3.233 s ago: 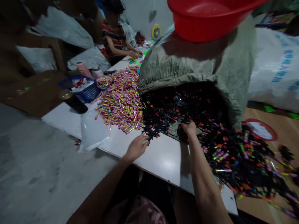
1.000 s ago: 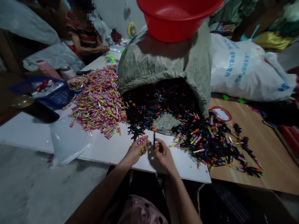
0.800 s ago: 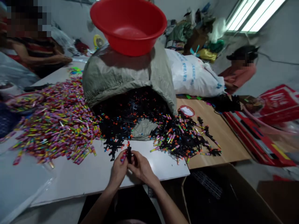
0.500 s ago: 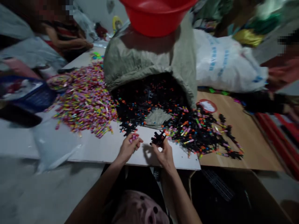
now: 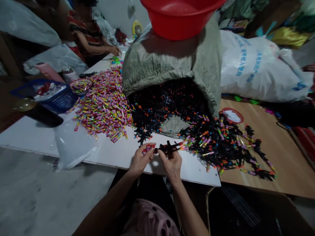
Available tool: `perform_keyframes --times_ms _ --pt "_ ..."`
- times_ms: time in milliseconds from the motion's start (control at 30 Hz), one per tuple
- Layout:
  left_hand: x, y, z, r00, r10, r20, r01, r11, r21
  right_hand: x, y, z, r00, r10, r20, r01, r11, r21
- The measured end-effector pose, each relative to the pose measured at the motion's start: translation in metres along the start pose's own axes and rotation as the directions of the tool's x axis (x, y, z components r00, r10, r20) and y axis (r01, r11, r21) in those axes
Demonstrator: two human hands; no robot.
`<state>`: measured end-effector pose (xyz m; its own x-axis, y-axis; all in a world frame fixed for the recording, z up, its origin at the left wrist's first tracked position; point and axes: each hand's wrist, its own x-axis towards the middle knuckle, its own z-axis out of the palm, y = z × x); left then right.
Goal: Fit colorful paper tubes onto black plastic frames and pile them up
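Note:
My left hand [image 5: 139, 162] is closed around a few small pink-and-red capped tubes [image 5: 148, 148], their ends showing above the fingers. Gripped in my right hand [image 5: 173, 164] is a black plastic toy gun [image 5: 169, 147] with an orange tip pointing right. The gun's rear end meets my left fingertips, so the two hands nearly touch over the white tabletop [image 5: 115, 154]. Beyond them a grey-green woven sack [image 5: 169, 59] lies open, spilling black toy guns [image 5: 169, 101]. A heap of colourful tubes [image 5: 105, 105] lies to its left.
Black guns mixed with tubes [image 5: 221, 144] cover the right side. A red basin [image 5: 184, 23] rests on the sack. A white printed sack [image 5: 261, 68], blue basket [image 5: 59, 98], dark bottle [image 5: 43, 113] and plastic bag [image 5: 73, 141] stand around. Another person [image 5: 91, 42] sits at back left.
My hands have come together, bringing the toy gun's rear end to my left fingers. The gun now lies more level. The view has shifted, so the surroundings appear further right.

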<state>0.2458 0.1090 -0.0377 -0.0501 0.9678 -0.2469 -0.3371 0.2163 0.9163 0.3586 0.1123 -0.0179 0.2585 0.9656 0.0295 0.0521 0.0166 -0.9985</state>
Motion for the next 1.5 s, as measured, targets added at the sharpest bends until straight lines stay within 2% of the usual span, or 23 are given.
perform_keyframes --times_ms 100,167,267,333,400,467,567,633,667,733,767,833,900,933,1033,1100,1133,1200,1267,1300,1367,1433,1500 --pt "-0.002 -0.002 0.0 1.0 0.001 -0.014 -0.001 1.0 0.025 -0.002 0.004 0.0 1.0 0.021 -0.012 -0.021 1.0 0.009" --pt "-0.003 -0.005 0.0 0.996 0.062 -0.057 -0.053 0.988 0.142 -0.003 0.004 0.0 1.0 0.028 -0.003 -0.028 1.0 0.014" --pt "-0.007 -0.012 0.003 0.943 0.321 -0.086 -0.258 0.871 0.418 -0.005 0.004 0.003 0.998 0.035 -0.054 -0.033 0.999 0.032" --pt "-0.012 -0.019 0.005 0.858 0.514 -0.001 -0.422 0.705 0.57 -0.007 0.005 0.005 0.997 0.031 -0.077 -0.029 0.999 0.029" --pt "-0.017 -0.027 0.007 0.787 0.606 0.112 -0.513 0.543 0.666 -0.007 0.008 0.005 0.998 0.042 -0.056 -0.04 0.999 0.03" --pt "-0.017 -0.03 0.004 0.77 0.608 0.196 -0.532 0.44 0.723 -0.001 0.01 -0.001 0.997 0.081 0.017 -0.082 0.996 0.042" --pt "-0.008 -0.016 -0.017 0.8 0.518 0.303 -0.536 0.389 0.749 0.027 0.004 -0.025 0.995 0.091 0.03 -0.093 0.994 0.057" --pt "0.005 0.005 -0.042 0.85 0.473 0.23 -0.438 0.395 0.807 0.054 -0.003 -0.044 0.99 -0.009 -0.138 0.027 0.991 0.13" --pt "0.012 0.016 -0.056 0.879 0.458 0.134 -0.336 0.394 0.855 0.066 -0.006 -0.05 0.972 -0.072 -0.223 0.113 0.978 0.173" --pt "0.027 0.035 -0.079 0.91 0.407 -0.075 -0.077 0.346 0.935 0.084 -0.008 -0.048 0.951 -0.189 -0.243 0.229 0.962 0.146" --pt "0.036 0.041 -0.087 0.918 0.366 -0.15 0.04 0.293 0.955 0.088 -0.005 -0.04 0.959 -0.24 -0.151 0.252 0.965 0.068" --pt "0.052 0.044 -0.092 0.929 0.286 -0.233 0.192 0.164 0.968 0.086 0.005 -0.009 0.945 -0.276 0.174 0.308 0.931 -0.196" --pt "0.065 0.038 -0.087 0.932 0.249 -0.264 0.251 0.083 0.964 0.077 0.017 0.03 0.864 -0.202 0.462 0.431 0.771 -0.469" --pt "0.07 0.033 -0.083 0.931 0.247 -0.27 0.261 0.069 0.963 0.072 0.023 0.048 0.83 -0.152 0.537 0.491 0.654 -0.575" --pt "0.075 0.021 -0.079 0.926 0.259 -0.274 0.258 0.094 0.961 0.062 0.033 0.076 0.798 -0.069 0.599 0.582 0.347 -0.736" --pt "0.071 0.018 -0.085 0.928 0.266 -0.261 0.236 0.123 0.964 0.061 0.038 0.07 0.769 -0.062 0.637 0.626 0.274 -0.73" --pt "0.067 0.017 -0.09 0.926 0.268 -0.266 0.207 0.227 0.951 0.06 0.041 0.061 0.745 -0.073 0.663 0.654 0.273 -0.705" --pt "0.058 0.014 -0.099 0.92 0.25 -0.303 0.122 0.551 0.825 0.059 0.047 0.037 0.691 -0.131 0.711 0.708 0.32 -0.629" --pt "0.048 0.008 -0.101 0.928 0.168 -0.333 0.036 0.849 0.528 0.055 0.051 0.014 0.635 -0.215 0.742 0.754 0.384 -0.534" --pt "0.044 0.005 -0.099 0.941 0.102 -0.323 0.016 0.939 0.344 0.053 0.051 0.005 0.605 -0.252 0.756 0.776 0.4 -0.488" --pt "0.038 0.0 -0.089 0.969 -0.024 -0.246 0.032 0.999 0.031 0.048 0.047 -0.005 0.524 -0.307 0.794 0.835 0.368 -0.408" --pt "0.036 -0.003 -0.075 0.98 -0.104 -0.168 0.064 0.972 -0.227 0.046 0.037 -0.007 0.422 -0.328 0.845 0.9 0.263 -0.347" --pt "0.037 -0.003 -0.062 0.982 -0.124 -0.145 0.086 0.965 -0.247 0.047 0.026 -0.007 0.336 -0.315 0.887 0.941 0.156 -0.301"
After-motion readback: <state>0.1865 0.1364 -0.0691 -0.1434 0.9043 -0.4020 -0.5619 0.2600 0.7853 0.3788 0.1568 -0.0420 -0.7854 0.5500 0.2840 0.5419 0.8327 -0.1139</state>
